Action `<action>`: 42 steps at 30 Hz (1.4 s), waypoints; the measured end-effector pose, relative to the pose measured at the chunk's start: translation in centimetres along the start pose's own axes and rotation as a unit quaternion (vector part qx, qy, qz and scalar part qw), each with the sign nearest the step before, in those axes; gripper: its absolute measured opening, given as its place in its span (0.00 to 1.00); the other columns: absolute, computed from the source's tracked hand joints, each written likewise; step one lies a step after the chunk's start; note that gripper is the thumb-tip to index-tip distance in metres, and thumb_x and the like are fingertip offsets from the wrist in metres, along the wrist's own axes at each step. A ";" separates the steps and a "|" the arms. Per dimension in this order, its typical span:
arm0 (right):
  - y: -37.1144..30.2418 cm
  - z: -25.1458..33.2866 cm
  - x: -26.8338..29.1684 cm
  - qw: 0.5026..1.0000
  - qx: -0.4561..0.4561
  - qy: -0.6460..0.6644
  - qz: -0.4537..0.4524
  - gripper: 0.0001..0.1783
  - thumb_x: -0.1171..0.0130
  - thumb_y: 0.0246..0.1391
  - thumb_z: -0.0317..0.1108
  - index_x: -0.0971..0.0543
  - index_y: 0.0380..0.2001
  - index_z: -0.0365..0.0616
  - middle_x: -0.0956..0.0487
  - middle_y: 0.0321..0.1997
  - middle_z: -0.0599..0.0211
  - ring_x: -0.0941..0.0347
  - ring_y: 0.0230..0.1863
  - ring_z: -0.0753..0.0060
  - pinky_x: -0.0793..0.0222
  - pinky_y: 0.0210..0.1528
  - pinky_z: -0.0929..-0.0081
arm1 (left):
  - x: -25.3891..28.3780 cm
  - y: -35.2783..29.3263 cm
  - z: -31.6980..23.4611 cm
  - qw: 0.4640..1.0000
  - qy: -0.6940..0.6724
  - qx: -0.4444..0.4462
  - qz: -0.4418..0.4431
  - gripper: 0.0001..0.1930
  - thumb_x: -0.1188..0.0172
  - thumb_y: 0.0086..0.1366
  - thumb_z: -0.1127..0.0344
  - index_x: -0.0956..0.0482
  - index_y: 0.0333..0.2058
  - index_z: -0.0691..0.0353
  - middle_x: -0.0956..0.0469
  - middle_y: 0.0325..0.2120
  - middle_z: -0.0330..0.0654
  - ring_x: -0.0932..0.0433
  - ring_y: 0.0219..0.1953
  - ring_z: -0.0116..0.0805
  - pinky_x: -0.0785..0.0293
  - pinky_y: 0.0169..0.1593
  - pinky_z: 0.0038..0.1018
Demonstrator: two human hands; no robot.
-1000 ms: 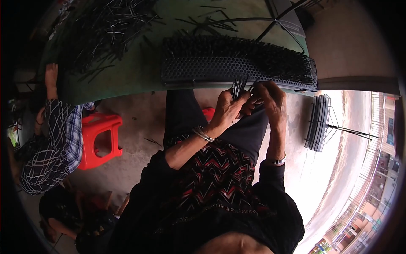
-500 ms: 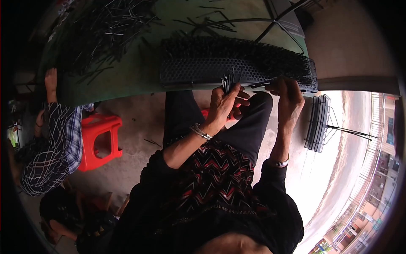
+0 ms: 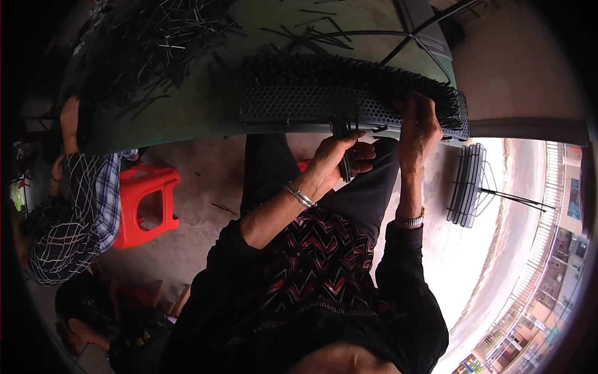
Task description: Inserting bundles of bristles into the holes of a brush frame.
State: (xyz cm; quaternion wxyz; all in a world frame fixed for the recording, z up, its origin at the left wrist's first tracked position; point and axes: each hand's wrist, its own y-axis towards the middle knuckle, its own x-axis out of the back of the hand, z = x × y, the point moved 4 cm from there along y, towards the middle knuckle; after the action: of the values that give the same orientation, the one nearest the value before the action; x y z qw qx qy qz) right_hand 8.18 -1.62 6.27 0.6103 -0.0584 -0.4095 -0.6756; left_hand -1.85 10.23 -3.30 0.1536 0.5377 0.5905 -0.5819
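Observation:
A long black perforated panel (image 3: pixel 293 105) lies along the near edge of the green table (image 3: pixel 199 112). Rows of thin black rods (image 3: pixel 349 71) stand up from its top. My left hand (image 3: pixel 333 159) is just below the panel's middle and grips a short bundle of black rods (image 3: pixel 344 163). My right hand (image 3: pixel 420 124) is raised against the right part of the panel. Its fingers are pinched on a thin rod among the standing ones.
A heap of loose black rods (image 3: pixel 146 43) covers the table's far left. Another person in a checked shirt (image 3: pixel 81 212) sits at the left beside a red plastic stool (image 3: pixel 146 206). A black wire rack (image 3: pixel 466 184) stands on the floor at the right.
My right hand has left the bundle and risen to the right part of the panel. My left hand has lifted the bundle a little toward the panel's edge.

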 end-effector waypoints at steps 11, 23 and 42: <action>0.3 0.0 0.1 0.999 0.019 0.003 0.033 0.09 0.47 0.61 0.30 0.21 0.41 0.40 0.16 0.31 0.65 0.19 0.33 0.76 0.27 0.36 0.80 | 0.1 -0.4 -0.1 0.998 0.056 -0.004 -0.021 0.12 0.47 0.69 0.62 0.26 0.44 0.65 0.26 0.27 0.41 0.26 0.26 0.30 0.26 0.29 0.28; 2.5 0.2 0.5 0.991 0.015 -0.009 0.136 0.08 0.44 0.59 0.31 0.20 0.39 0.42 0.19 0.26 0.66 0.22 0.30 0.81 0.31 0.33 0.81 | -1.0 -1.7 -0.4 0.997 0.077 -0.015 -0.021 0.13 0.49 0.70 0.62 0.25 0.43 0.66 0.38 0.21 0.31 0.44 0.19 0.19 0.48 0.22 0.19; -0.8 0.5 -0.6 0.971 0.156 -0.180 0.033 0.21 0.41 0.57 0.40 0.23 0.54 0.52 0.23 0.43 0.67 0.27 0.42 0.67 0.33 0.45 0.71 | -1.8 -2.6 -0.4 0.994 0.085 -0.071 -0.014 0.10 0.43 0.67 0.63 0.22 0.39 0.64 0.29 0.21 0.37 0.35 0.18 0.20 0.43 0.18 0.18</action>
State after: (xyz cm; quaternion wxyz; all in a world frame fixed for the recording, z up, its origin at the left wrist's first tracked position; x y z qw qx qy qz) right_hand 7.44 -0.90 5.89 0.5498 -0.0961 -0.6111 -0.5613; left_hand -3.11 10.42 -0.43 0.1324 0.5644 0.6486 -0.4932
